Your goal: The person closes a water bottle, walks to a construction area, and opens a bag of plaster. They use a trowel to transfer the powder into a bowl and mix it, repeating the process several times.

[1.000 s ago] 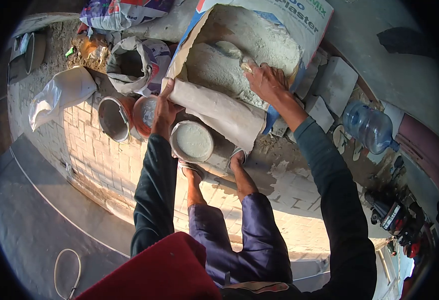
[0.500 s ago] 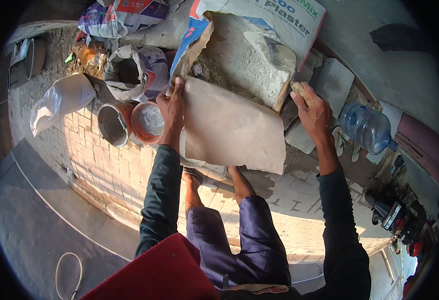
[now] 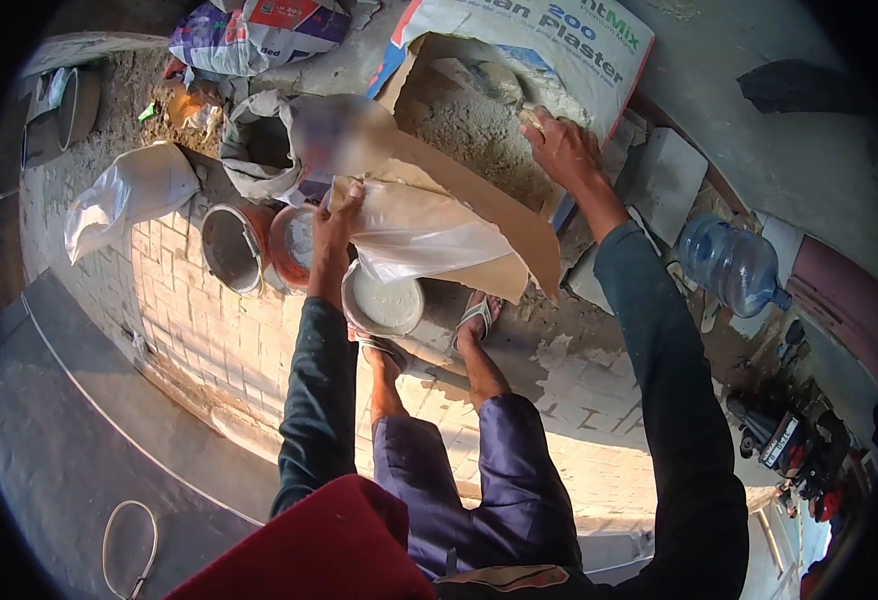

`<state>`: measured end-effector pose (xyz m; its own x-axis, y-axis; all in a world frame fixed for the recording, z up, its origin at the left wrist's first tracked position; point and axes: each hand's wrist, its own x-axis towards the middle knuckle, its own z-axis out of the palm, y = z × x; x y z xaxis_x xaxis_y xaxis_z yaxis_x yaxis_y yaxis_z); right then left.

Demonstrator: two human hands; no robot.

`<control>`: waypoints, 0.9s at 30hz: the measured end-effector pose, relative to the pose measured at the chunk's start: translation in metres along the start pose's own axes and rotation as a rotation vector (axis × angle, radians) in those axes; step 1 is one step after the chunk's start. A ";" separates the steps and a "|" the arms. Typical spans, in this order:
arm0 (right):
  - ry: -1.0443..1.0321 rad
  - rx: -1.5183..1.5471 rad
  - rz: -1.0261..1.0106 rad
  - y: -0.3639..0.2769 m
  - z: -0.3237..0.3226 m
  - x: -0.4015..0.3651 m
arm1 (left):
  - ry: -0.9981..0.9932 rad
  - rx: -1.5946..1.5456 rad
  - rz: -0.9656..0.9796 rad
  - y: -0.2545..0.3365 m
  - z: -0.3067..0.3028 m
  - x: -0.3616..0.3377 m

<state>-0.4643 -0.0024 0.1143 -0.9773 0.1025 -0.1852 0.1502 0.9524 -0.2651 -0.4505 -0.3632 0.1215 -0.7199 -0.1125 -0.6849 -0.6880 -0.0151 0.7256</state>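
Note:
A torn-open plaster bag (image 3: 584, 45) lies in front of me with grey powder (image 3: 474, 125) inside. My left hand (image 3: 337, 225) is closed on the bag's paper flap (image 3: 479, 200), which is folded toward me and shows a shiny plastic liner. My right hand (image 3: 569, 150) reaches into the bag's opening, closed around the pale handle of a trowel (image 3: 499, 82). The trowel's rounded, powder-coated blade rests at the powder's far side. Below the flap, near my feet, stands a bucket (image 3: 387, 302) with pale powder in it.
Two orange-brown buckets (image 3: 231, 250) stand left of my left hand, beside an open sack (image 3: 259, 150) and a white plastic bag (image 3: 134, 195). Another printed bag (image 3: 259, 40) lies at the far left. A large clear water bottle (image 3: 729, 262) lies to the right.
My right hand has moved left and away from me, with the trowel, into the bag's opening. The flap has tilted and swung up, baring its liner and the bucket below. My left hand keeps its hold.

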 end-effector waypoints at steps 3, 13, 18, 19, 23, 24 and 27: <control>-0.033 0.030 -0.116 -0.003 0.008 -0.004 | 0.002 0.118 0.182 0.001 -0.004 -0.003; -0.416 -0.016 -0.305 -0.011 -0.012 -0.025 | 0.087 0.692 0.949 0.088 0.079 -0.013; -0.492 -0.018 -0.304 -0.024 -0.013 -0.029 | -0.182 0.509 0.683 0.096 0.083 0.023; -0.450 -0.015 -0.310 -0.025 -0.010 -0.031 | -0.333 0.661 0.535 0.111 0.070 0.000; 0.165 -0.057 -0.471 -0.005 0.048 -0.048 | -0.782 0.516 0.564 0.050 -0.012 -0.020; 0.167 -0.054 -0.468 -0.007 0.046 -0.047 | -0.725 0.646 0.580 0.032 -0.027 -0.027; 0.036 -0.118 -0.358 -0.012 0.045 -0.050 | -0.637 0.933 0.838 0.016 -0.039 -0.058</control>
<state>-0.4107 -0.0319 0.0840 -0.9696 -0.2351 -0.0670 -0.2183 0.9561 -0.1957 -0.4157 -0.3956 0.1753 -0.6856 0.7075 -0.1715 0.3345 0.5153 0.7890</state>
